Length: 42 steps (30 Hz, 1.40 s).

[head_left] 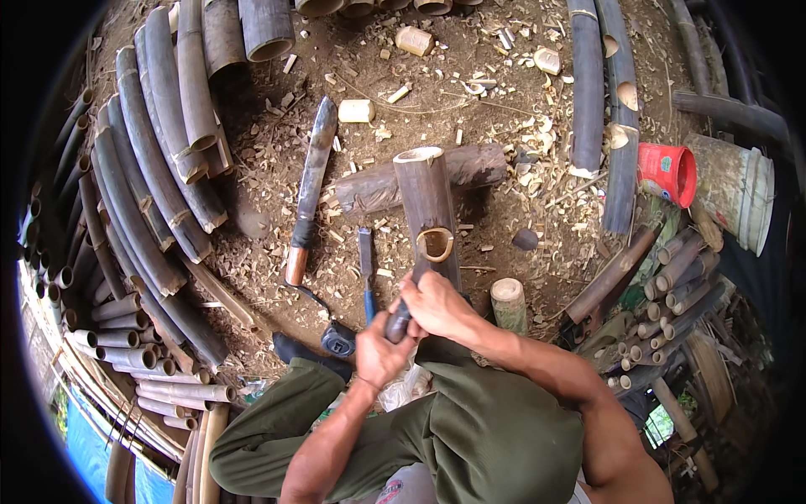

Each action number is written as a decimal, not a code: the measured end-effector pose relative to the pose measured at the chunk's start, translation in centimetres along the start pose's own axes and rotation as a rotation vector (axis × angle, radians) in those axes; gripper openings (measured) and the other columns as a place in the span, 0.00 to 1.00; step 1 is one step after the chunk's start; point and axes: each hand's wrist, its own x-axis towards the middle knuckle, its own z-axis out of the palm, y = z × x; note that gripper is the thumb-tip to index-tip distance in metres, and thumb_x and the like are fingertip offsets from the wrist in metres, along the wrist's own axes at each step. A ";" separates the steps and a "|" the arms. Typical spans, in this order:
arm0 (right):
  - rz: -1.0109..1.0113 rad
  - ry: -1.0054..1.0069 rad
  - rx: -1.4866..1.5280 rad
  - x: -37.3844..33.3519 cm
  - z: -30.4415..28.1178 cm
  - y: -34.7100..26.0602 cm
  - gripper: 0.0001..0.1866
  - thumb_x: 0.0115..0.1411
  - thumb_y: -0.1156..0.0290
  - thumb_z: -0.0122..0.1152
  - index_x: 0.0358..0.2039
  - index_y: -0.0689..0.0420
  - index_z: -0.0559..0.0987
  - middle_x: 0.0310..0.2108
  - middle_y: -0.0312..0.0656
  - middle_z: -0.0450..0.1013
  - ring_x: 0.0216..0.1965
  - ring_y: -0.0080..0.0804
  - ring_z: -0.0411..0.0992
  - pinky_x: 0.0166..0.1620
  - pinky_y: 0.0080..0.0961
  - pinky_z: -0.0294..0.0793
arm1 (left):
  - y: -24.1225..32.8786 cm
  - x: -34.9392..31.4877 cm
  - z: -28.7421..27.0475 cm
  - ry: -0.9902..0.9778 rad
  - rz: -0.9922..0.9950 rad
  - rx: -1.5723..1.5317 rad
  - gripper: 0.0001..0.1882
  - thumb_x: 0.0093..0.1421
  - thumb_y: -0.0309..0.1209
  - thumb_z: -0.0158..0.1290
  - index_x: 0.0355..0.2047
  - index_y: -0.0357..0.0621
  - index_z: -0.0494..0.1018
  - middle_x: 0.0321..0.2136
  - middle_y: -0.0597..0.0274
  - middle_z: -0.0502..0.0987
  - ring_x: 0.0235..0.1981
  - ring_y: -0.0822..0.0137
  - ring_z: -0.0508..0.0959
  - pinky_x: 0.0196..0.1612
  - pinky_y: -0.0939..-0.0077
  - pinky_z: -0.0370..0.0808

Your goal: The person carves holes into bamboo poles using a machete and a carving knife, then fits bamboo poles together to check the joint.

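Observation:
My right hand (441, 304) is closed around a dark, rounded tool handle (401, 322) held in front of my lap. Closed on the handle's near end is my left hand (384, 349). The tool's far end is at a bamboo tube (424, 189), just below a pale-rimmed hole (436, 244) cut in its side; my right hand hides what kind of tool it is. The tube rests tilted across a dark log (478, 166). Left of it on the dirt lie a chisel with a blue handle (368, 273), a large knife (312, 189) and a black tape measure (338, 338).
Long bamboo poles (155, 160) are lined up on the left, with two notched poles (621, 101) at the upper right. A red container (666, 174) and a dirty white bucket (730, 189) stand right. A short bamboo piece (509, 304) is by my right forearm. Shavings litter the ground.

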 end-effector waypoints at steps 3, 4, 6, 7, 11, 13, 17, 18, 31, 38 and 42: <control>-0.095 -0.048 0.369 0.8 0.5 -0.1 0.23 0.70 0.63 0.42 0.37 0.72 0.77 0.23 0.52 0.77 0.18 0.35 0.77 0.21 0.28 0.78 | 2.9 2.6 -5.8 -0.038 0.217 0.425 0.18 0.48 0.38 0.63 0.34 0.37 0.78 0.22 0.50 0.80 0.23 0.56 0.82 0.29 0.64 0.80; -0.125 -0.080 0.557 0.9 0.5 0.1 0.22 0.70 0.63 0.43 0.38 0.72 0.76 0.27 0.52 0.77 0.19 0.35 0.77 0.22 0.27 0.78 | 4.8 3.3 -7.5 -0.083 0.267 0.525 0.18 0.47 0.38 0.64 0.35 0.40 0.78 0.23 0.50 0.81 0.24 0.55 0.82 0.29 0.64 0.80; -0.135 -0.084 0.881 0.1 0.1 -0.4 0.19 0.69 0.64 0.46 0.39 0.70 0.75 0.29 0.52 0.76 0.20 0.37 0.77 0.23 0.28 0.79 | 9.2 4.6 -9.7 -0.199 0.336 0.781 0.18 0.47 0.39 0.64 0.36 0.45 0.79 0.24 0.52 0.81 0.25 0.56 0.83 0.29 0.64 0.80; -0.171 -0.099 1.026 -0.5 -0.6 -0.8 0.17 0.68 0.64 0.48 0.40 0.68 0.75 0.29 0.48 0.77 0.21 0.35 0.77 0.26 0.27 0.80 | 12.0 5.5 -10.3 -0.254 0.362 0.932 0.17 0.47 0.39 0.64 0.37 0.48 0.79 0.24 0.54 0.81 0.25 0.58 0.83 0.29 0.65 0.79; -0.096 -0.290 1.652 -0.3 -1.9 1.2 0.15 0.70 0.61 0.44 0.44 0.57 0.74 0.35 0.41 0.79 0.27 0.34 0.77 0.31 0.28 0.76 | 23.5 5.9 -7.8 -0.407 0.601 1.437 0.04 0.56 0.30 0.57 0.26 0.52 0.81 0.23 0.63 0.81 0.25 0.65 0.82 0.27 0.70 0.78; -0.095 -0.192 1.657 -1.0 -1.6 1.0 0.17 0.71 0.59 0.42 0.45 0.57 0.74 0.36 0.41 0.79 0.30 0.34 0.79 0.33 0.28 0.78 | 26.3 6.3 -5.3 -0.529 0.753 1.645 0.09 0.56 0.37 0.60 0.22 0.48 0.80 0.22 0.66 0.81 0.27 0.69 0.82 0.29 0.72 0.77; -0.090 -0.229 1.650 -0.4 -1.2 1.6 0.20 0.71 0.55 0.42 0.48 0.57 0.74 0.35 0.42 0.80 0.35 0.34 0.80 0.36 0.30 0.82 | 25.5 5.8 -6.2 -0.583 0.761 1.667 0.10 0.56 0.34 0.58 0.19 0.47 0.78 0.20 0.68 0.79 0.25 0.70 0.81 0.28 0.70 0.77; -0.116 -0.365 1.632 -0.4 -1.2 2.4 0.21 0.72 0.54 0.42 0.50 0.57 0.73 0.34 0.42 0.80 0.33 0.35 0.80 0.36 0.32 0.83 | 24.1 6.0 -7.4 -0.550 0.748 1.582 0.09 0.55 0.34 0.59 0.21 0.46 0.77 0.19 0.67 0.78 0.25 0.68 0.81 0.28 0.69 0.77; -0.175 0.365 0.222 -1.8 -1.8 7.7 0.16 0.64 0.63 0.55 0.36 0.64 0.81 0.21 0.39 0.77 0.21 0.23 0.71 0.27 0.22 0.71 | 5.0 -2.2 3.6 -0.227 0.113 0.496 0.26 0.50 0.31 0.57 0.48 0.36 0.63 0.28 0.44 0.77 0.26 0.48 0.82 0.30 0.55 0.80; -0.119 -0.110 1.024 -0.2 0.6 6.5 0.14 0.70 0.60 0.50 0.44 0.54 0.78 0.30 0.36 0.77 0.23 0.26 0.71 0.33 0.24 0.74 | 7.2 1.8 -5.7 -0.193 0.595 1.237 0.14 0.56 0.28 0.55 0.41 0.44 0.66 0.29 0.60 0.76 0.30 0.62 0.81 0.32 0.63 0.76; -0.026 -0.476 1.262 -0.2 0.9 5.9 0.15 0.68 0.65 0.54 0.53 0.56 0.74 0.31 0.38 0.77 0.23 0.28 0.73 0.33 0.27 0.77 | 12.7 4.6 -11.0 -0.551 0.567 1.225 0.09 0.55 0.30 0.55 0.36 0.44 0.70 0.30 0.57 0.79 0.32 0.56 0.82 0.35 0.60 0.76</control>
